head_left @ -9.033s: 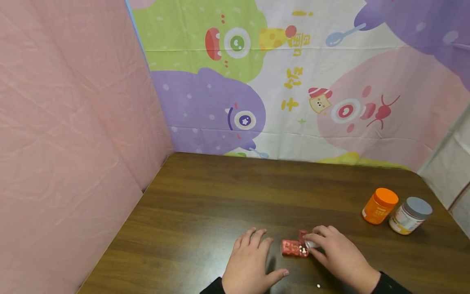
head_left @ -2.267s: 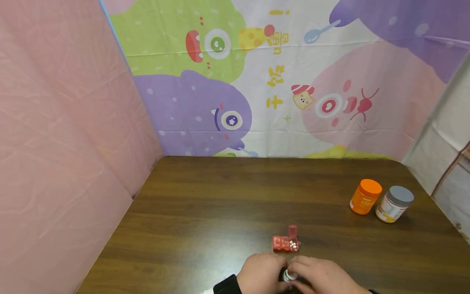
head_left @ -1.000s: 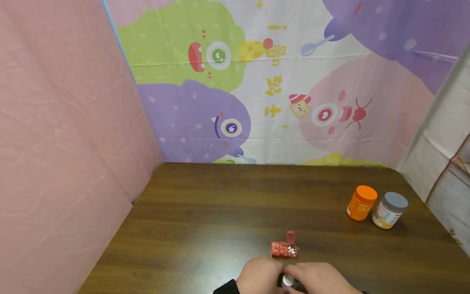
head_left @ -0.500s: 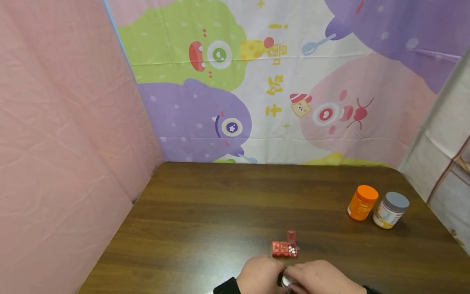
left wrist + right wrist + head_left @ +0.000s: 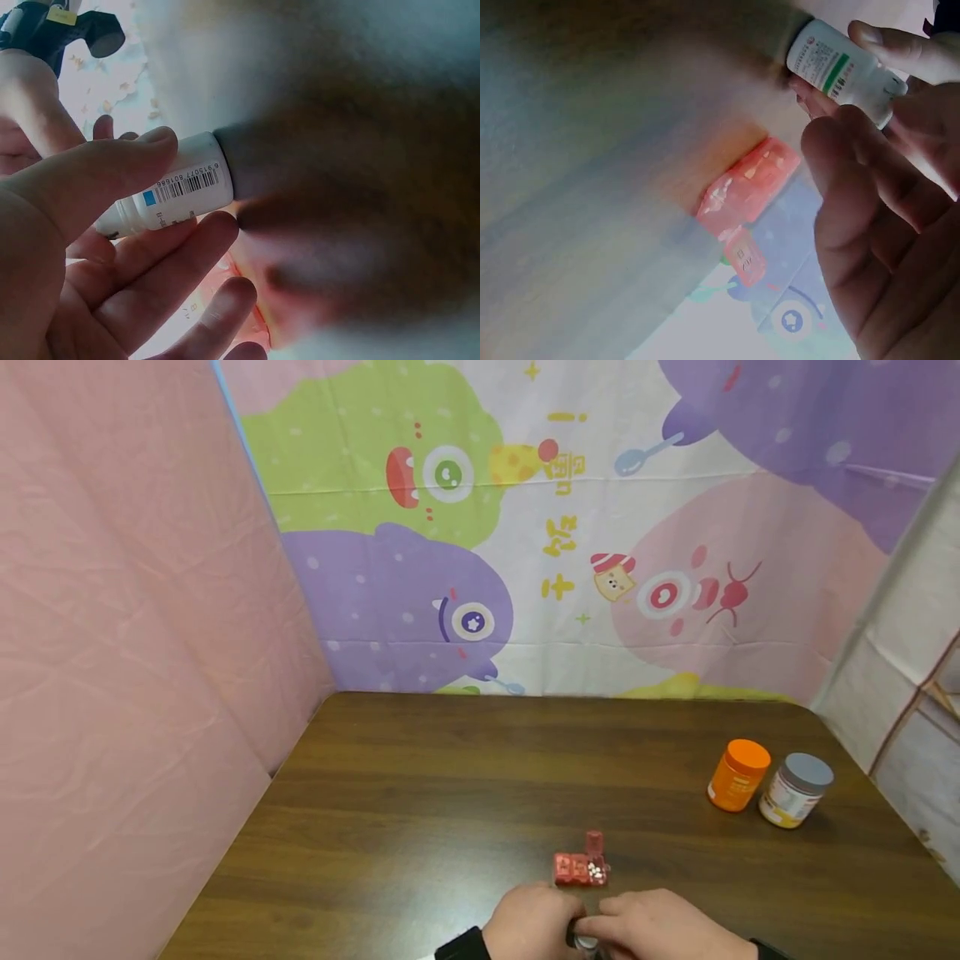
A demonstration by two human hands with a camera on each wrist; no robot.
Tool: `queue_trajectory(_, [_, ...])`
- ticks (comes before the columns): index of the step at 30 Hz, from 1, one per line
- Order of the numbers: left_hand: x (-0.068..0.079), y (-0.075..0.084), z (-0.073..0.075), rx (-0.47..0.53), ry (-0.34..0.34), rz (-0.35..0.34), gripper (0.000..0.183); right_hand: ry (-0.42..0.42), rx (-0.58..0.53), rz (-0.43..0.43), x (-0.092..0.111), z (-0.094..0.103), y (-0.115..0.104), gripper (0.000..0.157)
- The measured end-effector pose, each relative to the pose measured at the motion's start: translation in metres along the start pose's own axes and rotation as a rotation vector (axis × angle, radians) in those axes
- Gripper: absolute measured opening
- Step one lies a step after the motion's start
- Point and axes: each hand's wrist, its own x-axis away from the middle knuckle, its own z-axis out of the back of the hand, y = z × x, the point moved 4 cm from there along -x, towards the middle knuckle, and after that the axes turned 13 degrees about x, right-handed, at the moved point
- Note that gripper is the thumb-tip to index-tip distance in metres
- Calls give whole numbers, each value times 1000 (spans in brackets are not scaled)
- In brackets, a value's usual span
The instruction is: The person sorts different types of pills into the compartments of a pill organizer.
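Note:
My left hand [image 5: 531, 922] grips a small white pill bottle [image 5: 199, 180] by its body, thumb on the barcode side in the left wrist view. Fingers of my right hand [image 5: 660, 927] close around the bottle's top end, which they partly cover; whether a cap sits there I cannot tell. Just beyond both hands lies a red pill organizer [image 5: 572, 868] on the table. Its right compartment holds several white pills [image 5: 596, 871], and that compartment's lid [image 5: 595, 842] is flipped up. In the right wrist view the organizer [image 5: 761, 180] appears below the bottle.
An orange jar [image 5: 738, 777] and a white jar with a grey lid [image 5: 797, 789] stand side by side at the right of the brown wooden table [image 5: 420, 793]. Cartoon-printed cloth [image 5: 570, 635] hangs behind the far edge, and pink cloth [image 5: 150, 652] at the left.
Nine seconds ago my right hand held a white thing at the organizer and the left hand was empty. Since then both hands have come together on the bottle; lately the right fingers shift over its top.

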Motion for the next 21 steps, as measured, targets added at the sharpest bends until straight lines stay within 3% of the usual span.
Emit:
queue_trajectory(4, [0,0,0,-23,17,-5,15,29,-38,-8,0,-1,-1,17])
queue_trajectory(8, [1,0,2,-10,15,1,16,37,-40,-55,-1,-2,-1,20])
queue_trajectory(14, [2,-1,2,9,34,6,16,-92,-108,-175,-2,-6,1,8])
queue_trajectory(21, [1,-2,2,-3,31,-9,15,-200,-146,-291,-3,-8,3,11])
